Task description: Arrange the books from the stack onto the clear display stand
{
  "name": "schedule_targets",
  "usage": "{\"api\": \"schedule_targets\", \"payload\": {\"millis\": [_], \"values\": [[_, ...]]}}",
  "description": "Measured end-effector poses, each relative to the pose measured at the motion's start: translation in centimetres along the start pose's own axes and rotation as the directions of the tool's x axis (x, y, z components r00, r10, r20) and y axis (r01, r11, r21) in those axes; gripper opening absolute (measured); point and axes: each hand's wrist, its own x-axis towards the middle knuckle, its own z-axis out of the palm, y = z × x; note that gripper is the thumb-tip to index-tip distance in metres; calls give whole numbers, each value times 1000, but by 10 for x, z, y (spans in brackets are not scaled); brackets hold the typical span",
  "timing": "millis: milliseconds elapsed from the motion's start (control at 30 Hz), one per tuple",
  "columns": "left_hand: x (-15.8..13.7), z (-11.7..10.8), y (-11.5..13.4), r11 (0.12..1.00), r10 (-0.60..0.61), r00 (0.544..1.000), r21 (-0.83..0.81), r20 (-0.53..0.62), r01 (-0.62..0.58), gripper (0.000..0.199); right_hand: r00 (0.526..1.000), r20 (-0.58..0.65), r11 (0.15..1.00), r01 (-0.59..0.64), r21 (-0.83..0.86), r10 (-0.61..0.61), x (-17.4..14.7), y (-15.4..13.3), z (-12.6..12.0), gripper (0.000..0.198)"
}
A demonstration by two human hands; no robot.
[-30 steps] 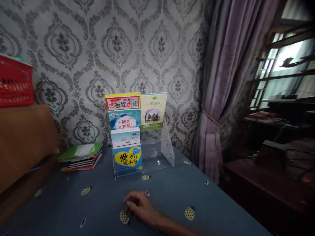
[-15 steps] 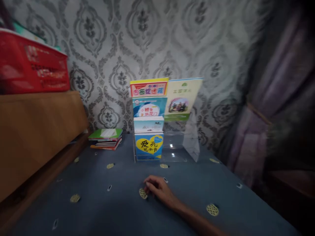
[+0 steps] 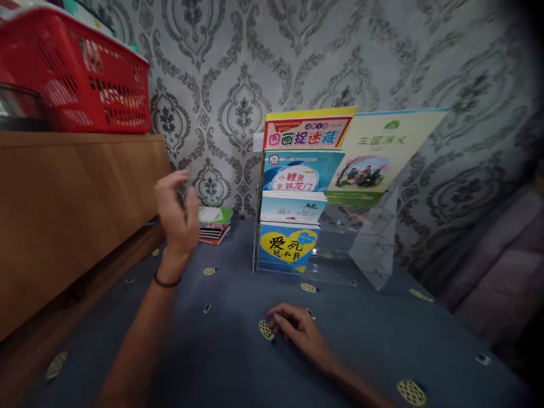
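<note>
My left hand point(image 3: 176, 212), with a dark band at the wrist, is raised above the cloth near the stacked books point(image 3: 216, 225). Its thumb and fingers are apart and hold nothing. Low on the cloth rests my right hand point(image 3: 300, 331), loosely curled with nothing visible in it. Behind it stands a clear plastic book rack point(image 3: 376, 243). In the rack's left column are a red-and-yellow picture book point(image 3: 308, 133), a teal book point(image 3: 300, 173), a pale blue book point(image 3: 293, 208) and a blue book with a yellow heart point(image 3: 285, 249). A cream-and-green book point(image 3: 378, 153) fills the upper right.
A wooden cabinet point(image 3: 80, 209) runs along the left side, with a red plastic basket point(image 3: 102, 85) on top. Patterned wallpaper point(image 3: 242, 107) covers the wall behind. A blue-grey cloth point(image 3: 229, 351) covers the surface. At the right hangs a dim purple curtain point(image 3: 505, 249).
My left hand has come into view at the left, raised. The view has shifted left and closer, so the rack looks larger and further right. My right hand stays on the cloth.
</note>
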Motion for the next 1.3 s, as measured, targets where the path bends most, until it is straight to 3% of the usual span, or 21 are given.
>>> {"api": "schedule_targets", "payload": {"millis": [67, 133, 233, 333, 700, 1033, 1300], "values": [[-3, 35, -5, 977, -187, 967, 133, 170, 166, 38, 1000, 2, 1000, -14, -4, 14, 0, 0, 0, 53], [-14, 72, -9, 946, -301, 883, 231, 361, 227, 45, 1000, 6, 1000, -12, -14, 12, 0, 0, 0, 51], [-35, 115, -16, 936, -335, 795, 280, 506, 216, 51, 1000, 19, 998, 15, -56, -14, -1, -2, -1, 48], [-50, 134, -23, 938, -328, 745, 296, 581, 182, 48, 999, 35, 992, 44, -115, -41, -1, -5, -2, 47], [-46, 138, -44, 933, -312, 679, 349, 664, 87, 44, 997, 72, 986, 40, -165, -29, 0, 0, -3, 54], [-30, 132, -54, 947, -135, 644, 289, 753, -139, 37, 997, 61, 987, 46, -152, -37, -2, -5, -1, 49], [-31, 135, -46, 941, -68, 631, 259, 773, -217, 49, 997, 68, 979, 40, -202, -26, -4, -4, -3, 46]]}}
